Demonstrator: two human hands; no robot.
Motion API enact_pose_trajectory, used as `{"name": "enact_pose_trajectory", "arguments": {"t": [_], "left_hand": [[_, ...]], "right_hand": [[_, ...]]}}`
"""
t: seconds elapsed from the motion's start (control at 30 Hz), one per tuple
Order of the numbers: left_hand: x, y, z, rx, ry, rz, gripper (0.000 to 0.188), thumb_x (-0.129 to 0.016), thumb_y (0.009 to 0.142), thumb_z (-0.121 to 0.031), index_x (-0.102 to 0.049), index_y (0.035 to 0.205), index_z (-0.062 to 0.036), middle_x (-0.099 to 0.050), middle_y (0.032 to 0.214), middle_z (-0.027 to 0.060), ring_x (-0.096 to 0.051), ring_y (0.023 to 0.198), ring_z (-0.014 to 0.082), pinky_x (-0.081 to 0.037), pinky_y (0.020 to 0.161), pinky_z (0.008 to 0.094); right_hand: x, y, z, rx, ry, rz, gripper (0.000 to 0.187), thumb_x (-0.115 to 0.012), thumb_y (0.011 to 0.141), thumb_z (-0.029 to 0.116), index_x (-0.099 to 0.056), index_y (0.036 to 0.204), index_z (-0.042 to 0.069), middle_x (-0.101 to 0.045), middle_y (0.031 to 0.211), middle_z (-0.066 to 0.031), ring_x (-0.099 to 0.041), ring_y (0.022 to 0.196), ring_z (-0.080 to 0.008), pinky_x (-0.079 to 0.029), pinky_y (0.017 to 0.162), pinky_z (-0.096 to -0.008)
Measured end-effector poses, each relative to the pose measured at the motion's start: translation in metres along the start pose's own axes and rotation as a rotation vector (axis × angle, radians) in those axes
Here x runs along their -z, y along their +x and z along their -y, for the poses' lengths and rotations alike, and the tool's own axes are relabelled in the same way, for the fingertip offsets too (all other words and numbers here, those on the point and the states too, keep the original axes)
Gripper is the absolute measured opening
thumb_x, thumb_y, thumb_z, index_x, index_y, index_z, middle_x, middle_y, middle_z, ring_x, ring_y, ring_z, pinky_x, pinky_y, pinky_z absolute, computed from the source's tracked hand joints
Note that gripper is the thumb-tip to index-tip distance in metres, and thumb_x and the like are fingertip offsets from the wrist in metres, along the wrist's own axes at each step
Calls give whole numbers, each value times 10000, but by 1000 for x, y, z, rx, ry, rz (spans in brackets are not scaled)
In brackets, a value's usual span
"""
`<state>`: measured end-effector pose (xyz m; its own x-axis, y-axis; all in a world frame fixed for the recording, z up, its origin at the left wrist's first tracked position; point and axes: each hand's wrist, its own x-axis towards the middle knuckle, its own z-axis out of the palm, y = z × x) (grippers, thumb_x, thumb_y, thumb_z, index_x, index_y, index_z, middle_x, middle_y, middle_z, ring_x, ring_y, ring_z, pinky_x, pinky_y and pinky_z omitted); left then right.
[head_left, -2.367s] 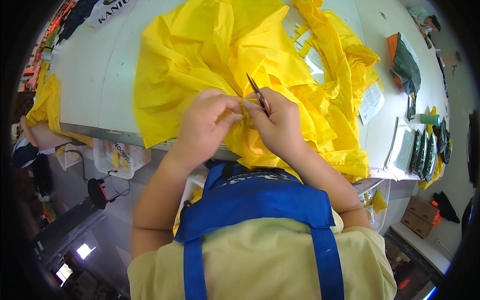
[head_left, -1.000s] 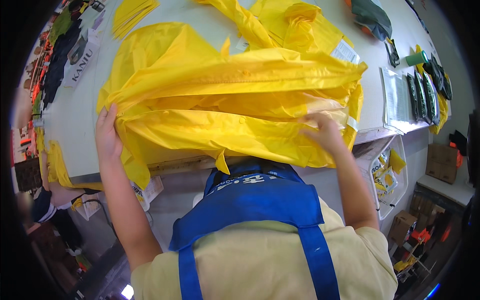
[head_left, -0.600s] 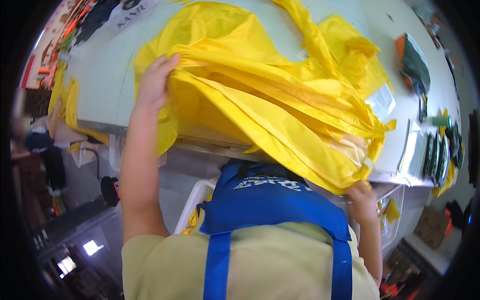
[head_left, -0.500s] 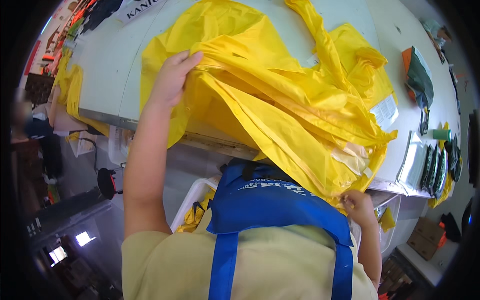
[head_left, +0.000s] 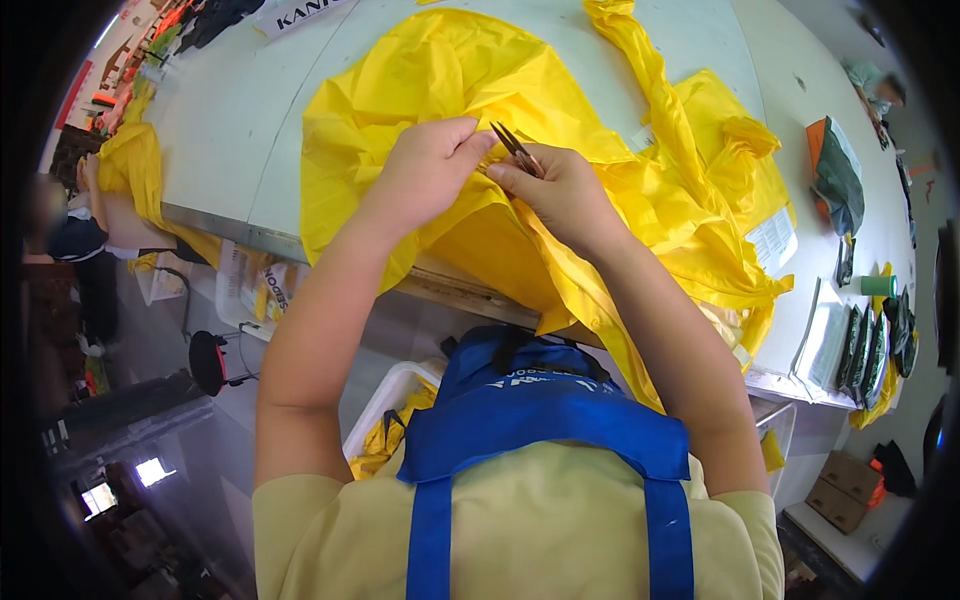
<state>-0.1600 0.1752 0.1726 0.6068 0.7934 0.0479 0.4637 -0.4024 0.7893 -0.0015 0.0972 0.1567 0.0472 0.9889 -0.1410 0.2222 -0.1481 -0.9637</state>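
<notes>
A yellow garment (head_left: 430,75) of thin, creased fabric with a zipper lies across the table's front edge and hangs toward my lap. My left hand (head_left: 430,165) is closed in a pinch on its edge. Close beside it, my right hand (head_left: 562,195) holds small thread snips (head_left: 512,142), their dark blades pointing up and left. The thumb and finger of that hand also sit against the fabric edge. What lies exactly between the fingertips of both hands is too small to make out.
Folded yellow fabric with a white label (head_left: 770,240) lies on the table (head_left: 215,160) at right. Beyond are a green and orange pouch (head_left: 835,175), a green roll (head_left: 878,286) and dark packets (head_left: 862,350). A white bin (head_left: 375,410) stands below the edge. Another person (head_left: 75,230) works at far left.
My right hand has come up from the garment's lower end to beside my left hand, and the snips now show in it. My left hand has shifted right along the fabric.
</notes>
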Motion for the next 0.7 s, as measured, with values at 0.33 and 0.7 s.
{"name": "enact_pose_trajectory", "arguments": {"t": [0.33, 0.7], "left_hand": [[32, 42, 13, 12, -354, -257, 341, -599, 910, -284, -648, 986, 45, -661, 918, 67, -589, 847, 140, -451, 796, 286], [71, 59, -19, 88, -651, 26, 303, -587, 904, -127, -549, 1166, 21, -633, 1092, 105, -618, 988, 176, -479, 886, 294]], "right_hand": [[90, -109, -71, -303, -325, -180, 286, -564, 850, 241, -538, 749, -25, -501, 616, -99, -490, 603, -143, -401, 560, -320], [114, -161, -106, -228, 19, -396, 239, -620, 864, 197, -652, 942, -27, -657, 825, -70, -593, 796, -133, -463, 741, -268]]}}
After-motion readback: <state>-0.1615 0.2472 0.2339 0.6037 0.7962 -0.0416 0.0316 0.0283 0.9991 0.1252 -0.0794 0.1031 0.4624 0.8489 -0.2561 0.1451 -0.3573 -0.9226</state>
